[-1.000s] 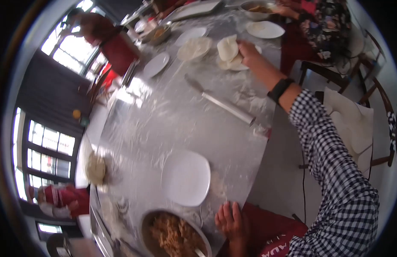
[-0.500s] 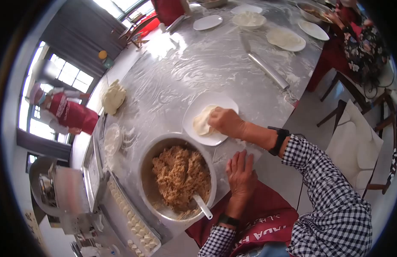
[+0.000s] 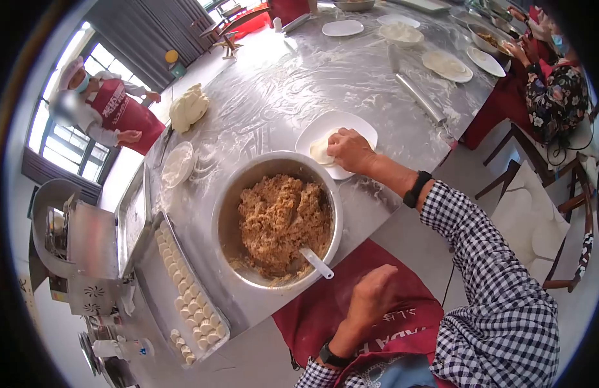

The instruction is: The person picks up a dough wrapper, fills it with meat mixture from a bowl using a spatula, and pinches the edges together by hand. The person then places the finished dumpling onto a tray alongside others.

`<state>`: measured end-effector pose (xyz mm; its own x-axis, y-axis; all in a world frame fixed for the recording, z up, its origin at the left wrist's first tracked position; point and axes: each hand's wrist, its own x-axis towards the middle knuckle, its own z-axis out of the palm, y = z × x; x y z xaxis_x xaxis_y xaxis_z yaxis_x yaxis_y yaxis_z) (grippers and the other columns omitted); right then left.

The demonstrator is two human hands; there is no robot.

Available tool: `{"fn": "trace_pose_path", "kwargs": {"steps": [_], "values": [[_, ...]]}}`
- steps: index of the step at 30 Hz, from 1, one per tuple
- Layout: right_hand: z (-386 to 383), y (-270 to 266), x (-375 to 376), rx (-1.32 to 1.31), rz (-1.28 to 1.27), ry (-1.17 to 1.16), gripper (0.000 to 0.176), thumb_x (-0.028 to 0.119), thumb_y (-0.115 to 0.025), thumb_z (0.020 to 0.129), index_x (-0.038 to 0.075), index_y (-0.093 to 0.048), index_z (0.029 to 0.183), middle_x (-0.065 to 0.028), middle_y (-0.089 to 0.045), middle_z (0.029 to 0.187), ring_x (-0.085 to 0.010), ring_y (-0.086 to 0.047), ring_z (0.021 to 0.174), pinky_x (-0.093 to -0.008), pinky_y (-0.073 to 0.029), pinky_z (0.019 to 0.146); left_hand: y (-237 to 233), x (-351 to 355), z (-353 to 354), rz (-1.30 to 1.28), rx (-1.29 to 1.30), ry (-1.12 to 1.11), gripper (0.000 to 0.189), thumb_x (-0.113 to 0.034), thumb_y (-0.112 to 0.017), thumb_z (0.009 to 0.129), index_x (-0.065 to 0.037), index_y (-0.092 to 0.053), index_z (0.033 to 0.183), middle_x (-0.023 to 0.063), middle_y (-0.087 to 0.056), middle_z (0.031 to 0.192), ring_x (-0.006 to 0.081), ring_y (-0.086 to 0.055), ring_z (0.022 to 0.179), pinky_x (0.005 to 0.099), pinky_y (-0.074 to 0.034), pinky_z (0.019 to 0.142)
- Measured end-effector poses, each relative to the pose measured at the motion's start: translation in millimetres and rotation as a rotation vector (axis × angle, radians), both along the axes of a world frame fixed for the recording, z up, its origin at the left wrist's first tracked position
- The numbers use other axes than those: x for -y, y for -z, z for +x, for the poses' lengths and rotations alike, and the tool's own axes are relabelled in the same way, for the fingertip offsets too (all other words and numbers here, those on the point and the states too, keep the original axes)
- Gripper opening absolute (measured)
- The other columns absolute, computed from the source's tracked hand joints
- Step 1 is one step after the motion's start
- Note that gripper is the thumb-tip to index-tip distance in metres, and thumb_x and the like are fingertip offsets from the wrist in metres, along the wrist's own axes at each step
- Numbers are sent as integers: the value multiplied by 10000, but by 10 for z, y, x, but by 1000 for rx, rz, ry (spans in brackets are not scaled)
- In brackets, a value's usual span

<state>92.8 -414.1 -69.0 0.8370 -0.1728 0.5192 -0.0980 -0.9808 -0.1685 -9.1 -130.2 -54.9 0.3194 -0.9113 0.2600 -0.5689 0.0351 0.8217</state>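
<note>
My right hand (image 3: pixel 351 150) is closed, its fingertips pinching the edge of the round white dough wrappers (image 3: pixel 320 150), which lie on a white plate (image 3: pixel 359 123). My left hand (image 3: pixel 372 294) is in the air above my red apron (image 3: pixel 412 288), fingers loosely stretched and holding nothing. Between my arms and the trays stands a large metal bowl (image 3: pixel 220 223) of brown minced filling (image 3: pixel 283 220). A white-handled utensil (image 3: pixel 317 263) leans out over the bowl's near rim; its other end is hidden in the filling.
A tray (image 3: pixel 158 294) of small dough pieces (image 3: pixel 194 310) and another metal tray (image 3: pixel 123 220) lie left of the bowl. Dough (image 3: pixel 189 108) and a floured dish (image 3: pixel 177 164) sit behind. A metal rolling pin (image 3: pixel 421 99) lies at right. One person (image 3: pixel 121 107) stands left; another (image 3: pixel 551 97) sits right.
My left hand has lifted off the table edge and drawn back over the apron. The right hand stays at the wrappers. The whole view has shifted, and the bowl now appears higher in it.
</note>
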Motion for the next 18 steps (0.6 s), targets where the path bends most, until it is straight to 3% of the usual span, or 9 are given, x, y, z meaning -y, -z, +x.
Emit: {"fn": "trace_pose_path", "kwargs": {"steps": [3, 5, 6, 8, 9, 10, 12, 13, 18], "values": [[100, 43, 66, -63, -64, 52, 136, 108, -622, 661, 134, -668, 786, -27, -632, 846, -233, -570, 856, -369, -459, 773, -23, -193, 37, -2, -49, -60, 255, -20, -608, 748, -15, -585, 1002, 162, -617, 999, 309, -611, 922, 352, -496, 795], [134, 18, 118, -23, 242, 102, 96, 79, -619, 697, 107, -664, 777, -25, -644, 811, -193, -597, 784, -335, -492, 705, -47, -304, 43, 22, -42, -126, 231, -17, -596, 758, -12, -594, 988, 160, -622, 993, 297, -617, 921, 341, -495, 798], [142, -15, 147, -23, 237, 97, 96, 79, -619, 697, 107, -664, 777, -25, -644, 811, -193, -597, 784, -335, -492, 705, -68, -360, 41, 17, -42, -131, 231, -17, -596, 758, -12, -594, 988, 160, -622, 993, 297, -617, 921, 341, -495, 798], [137, -79, 217, 205, 1039, 36, 41, 70, -626, 718, 74, -653, 688, -33, -637, 729, -151, -600, 699, -285, -492, 625, -89, -454, 32, 34, -114, -189, 229, -12, -592, 755, -14, -597, 984, 165, -619, 991, 287, -620, 917, 328, -493, 797], [73, -200, 210, 248, 1232, 30, 41, 93, -652, 744, 62, -646, 718, -31, -633, 695, -106, -587, 615, -240, -478, 545, -114, -510, 30, 51, -128, -212, 217, -3, -580, 775, -3, -602, 991, 130, -636, 981, 233, -629, 906, 296, -487, 789], [8, -281, 199, 242, 1229, 28, 41, 93, -652, 744, 62, -646, 718, -31, -633, 695, -106, -587, 615, -240, -478, 545, -97, -561, 24, 48, -133, -216, 217, -3, -580, 775, -3, -602, 991, 130, -636, 981, 233, -629, 906, 296, -487, 789], [-129, -403, 168, 339, 1480, 12, 30, 79, -650, 749, 54, -635, 756, -42, -624, 698, -109, -589, 605, -226, -476, 522, -42, -663, 19, 18, -500, -297, 201, 5, -559, 804, 15, -604, 999, 85, -644, 962, 174, -619, 899, 263, -474, 797], [-223, -454, 128, 332, 1513, 18, 71, 89, -640, 773, 50, -615, 827, -46, -623, 729, -123, -601, 623, -241, -500, 549, -43, -696, 24, -11, -549, -320, 195, 14, -536, 825, 32, -604, 1007, 69, -636, 964, 132, -600, 896, 239, -459, 811], [-537, -525, -54, 364, 1739, -3, 116, 91, -629, 794, 37, -585, 887, -59, -620, 783, -144, -613, 644, -277, -528, 580, -218, -805, 4, -155, -811, -361, 188, 27, -534, 830, 28, -603, 1005, 89, -638, 949, 147, -606, 859, 260, -489, 757]]}}
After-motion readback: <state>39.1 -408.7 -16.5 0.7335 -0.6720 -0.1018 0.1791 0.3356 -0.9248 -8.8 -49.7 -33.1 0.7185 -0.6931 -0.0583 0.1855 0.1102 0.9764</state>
